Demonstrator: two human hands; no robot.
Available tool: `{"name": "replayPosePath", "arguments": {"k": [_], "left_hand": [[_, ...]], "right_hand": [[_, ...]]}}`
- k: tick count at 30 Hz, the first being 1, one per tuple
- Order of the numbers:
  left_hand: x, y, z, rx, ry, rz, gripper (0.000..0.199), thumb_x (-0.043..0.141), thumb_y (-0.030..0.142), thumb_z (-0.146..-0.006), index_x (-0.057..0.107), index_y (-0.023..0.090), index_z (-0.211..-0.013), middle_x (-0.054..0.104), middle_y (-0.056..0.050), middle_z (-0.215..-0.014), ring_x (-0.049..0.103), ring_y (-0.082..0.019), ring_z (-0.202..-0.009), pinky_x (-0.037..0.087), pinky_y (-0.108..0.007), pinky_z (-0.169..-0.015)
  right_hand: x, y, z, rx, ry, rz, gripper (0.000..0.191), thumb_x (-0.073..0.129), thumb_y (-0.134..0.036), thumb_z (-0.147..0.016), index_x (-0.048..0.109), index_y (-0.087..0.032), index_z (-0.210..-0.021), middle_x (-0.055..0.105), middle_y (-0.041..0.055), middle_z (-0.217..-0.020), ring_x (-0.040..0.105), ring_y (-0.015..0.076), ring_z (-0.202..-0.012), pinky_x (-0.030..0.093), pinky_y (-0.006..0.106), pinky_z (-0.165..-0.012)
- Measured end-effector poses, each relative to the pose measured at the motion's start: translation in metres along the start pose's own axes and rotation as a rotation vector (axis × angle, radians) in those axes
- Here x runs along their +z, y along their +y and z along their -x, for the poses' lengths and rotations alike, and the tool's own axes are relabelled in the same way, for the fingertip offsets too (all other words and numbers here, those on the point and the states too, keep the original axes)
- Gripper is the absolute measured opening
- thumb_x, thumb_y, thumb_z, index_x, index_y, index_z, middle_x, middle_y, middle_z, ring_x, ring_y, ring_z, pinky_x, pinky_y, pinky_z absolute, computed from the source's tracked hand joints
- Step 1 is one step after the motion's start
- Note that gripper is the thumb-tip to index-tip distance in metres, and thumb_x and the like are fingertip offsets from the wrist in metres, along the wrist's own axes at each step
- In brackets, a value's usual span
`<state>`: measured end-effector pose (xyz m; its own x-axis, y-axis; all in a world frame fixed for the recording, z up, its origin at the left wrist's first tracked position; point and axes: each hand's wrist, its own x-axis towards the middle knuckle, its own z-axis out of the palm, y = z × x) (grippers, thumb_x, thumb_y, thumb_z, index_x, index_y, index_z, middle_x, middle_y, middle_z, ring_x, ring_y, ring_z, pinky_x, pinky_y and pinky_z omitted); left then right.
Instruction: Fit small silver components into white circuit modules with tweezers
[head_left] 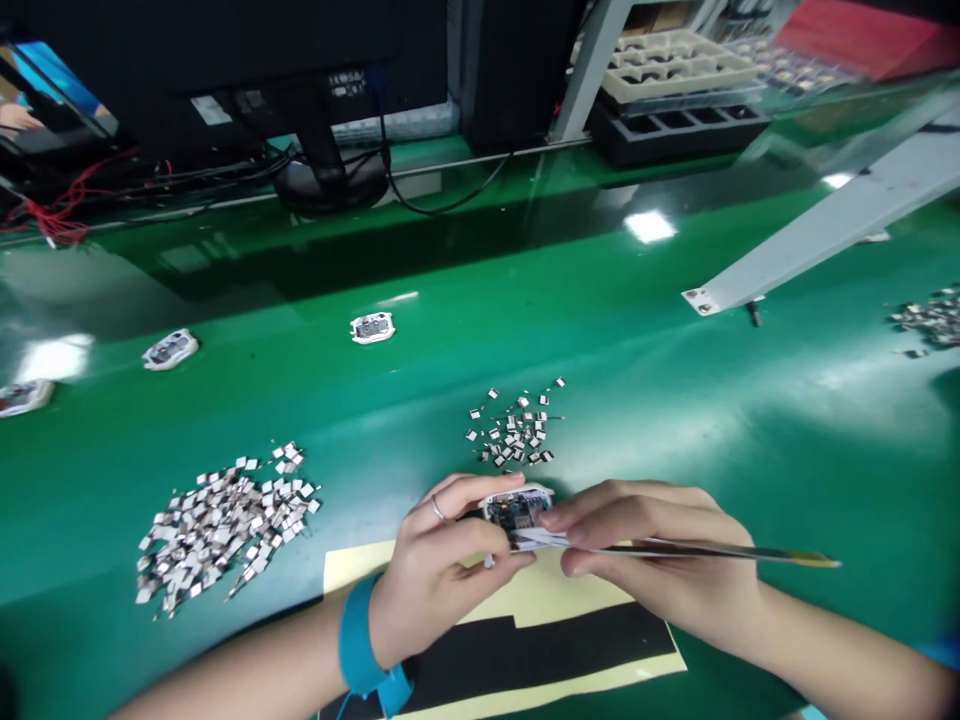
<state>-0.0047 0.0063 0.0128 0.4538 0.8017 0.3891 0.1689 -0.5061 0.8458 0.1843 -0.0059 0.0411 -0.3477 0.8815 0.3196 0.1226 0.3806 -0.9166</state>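
Observation:
My left hand, with a ring and a blue wrist strap, grips a small white-framed device with an exposed circuit board between its fingers and thumb. My right hand is closed around slim metal tweezers. Their pointed end reaches over the lower edge of the board, and the other end sticks out to the right. The right fingertips are at the device's right side. Under both hands lies a yellow sheet with black areas. Just beyond the device is a small scatter of little silver-and-black parts.
A larger heap of similar parts lies left. Several white-framed devices sit farther back on the green mat. Behind them stand a monitor and stacked trays. A grey metal bar slants in from the right.

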Motion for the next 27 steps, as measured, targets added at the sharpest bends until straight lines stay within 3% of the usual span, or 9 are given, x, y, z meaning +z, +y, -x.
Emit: {"name": "replayPosePath", "arguments": {"k": [6, 9, 13, 20, 24, 27], "left_hand": [[-0.0009, -0.0002, 0.002, 0.015, -0.034, -0.024, 0.008, 0.064, 0.015, -0.068, 0.057, 0.016, -0.063, 0.058, -0.007, -0.103, 0.058, -0.016, -0.086, 0.05, -0.026, -0.07], [-0.0011, -0.0004, 0.0027, 0.014, -0.004, -0.01, 0.01, 0.064, 0.014, -0.067, 0.056, 0.016, -0.062, 0.058, -0.006, -0.102, 0.057, -0.015, -0.084, 0.05, -0.026, -0.071], [-0.0005, -0.0015, 0.0047, -0.009, -0.025, 0.031, 0.009, 0.062, 0.012, -0.069, 0.057, 0.015, -0.063, 0.055, -0.007, -0.104, 0.056, -0.017, -0.09, 0.05, -0.026, -0.071], [0.0008, -0.0028, 0.0055, 0.022, -0.044, 0.075, 0.005, 0.062, 0.017, -0.071, 0.059, 0.015, -0.066, 0.054, -0.009, -0.105, 0.055, -0.018, -0.089, 0.051, -0.029, -0.07], [0.0002, -0.0023, 0.0034, 0.006, -0.032, 0.062, 0.004, 0.063, 0.016, -0.069, 0.06, 0.016, -0.066, 0.055, -0.009, -0.103, 0.056, -0.018, -0.088, 0.052, -0.027, -0.067], [-0.0006, -0.0022, 0.0024, 0.018, -0.04, 0.067, 0.003, 0.064, 0.014, -0.068, 0.061, 0.016, -0.068, 0.055, -0.009, -0.103, 0.056, -0.018, -0.088, 0.051, -0.027, -0.067]], "right_hand": [[-0.0002, -0.0035, 0.0017, 0.096, 0.076, -0.095, 0.026, 0.066, -0.004, -0.065, 0.061, -0.022, -0.083, 0.065, 0.0021, -0.08, 0.062, 0.0156, -0.075, 0.054, 0.027, -0.064], [-0.0026, -0.002, 0.0024, 0.154, 0.027, -0.143, 0.028, 0.068, -0.007, -0.064, 0.06, -0.023, -0.085, 0.065, 0.0014, -0.081, 0.062, 0.0159, -0.077, 0.053, 0.028, -0.066], [-0.0036, -0.002, 0.0015, 0.099, -0.042, -0.069, 0.027, 0.068, -0.003, -0.062, 0.063, -0.021, -0.082, 0.066, 0.0024, -0.081, 0.063, 0.0161, -0.076, 0.054, 0.027, -0.067], [-0.0004, -0.0055, 0.0016, 0.001, 0.018, 0.026, 0.026, 0.063, -0.003, -0.068, 0.064, -0.022, -0.086, 0.066, 0.0035, -0.082, 0.063, 0.0173, -0.075, 0.055, 0.027, -0.064], [-0.0019, -0.0028, 0.0018, 0.106, 0.054, -0.085, 0.025, 0.067, -0.005, -0.064, 0.062, -0.023, -0.082, 0.066, 0.002, -0.079, 0.063, 0.0168, -0.074, 0.054, 0.028, -0.064], [-0.0044, -0.0011, 0.0028, 0.156, 0.003, -0.135, 0.027, 0.068, -0.007, -0.064, 0.061, -0.023, -0.084, 0.065, 0.0024, -0.082, 0.062, 0.0172, -0.077, 0.054, 0.03, -0.066]]}}
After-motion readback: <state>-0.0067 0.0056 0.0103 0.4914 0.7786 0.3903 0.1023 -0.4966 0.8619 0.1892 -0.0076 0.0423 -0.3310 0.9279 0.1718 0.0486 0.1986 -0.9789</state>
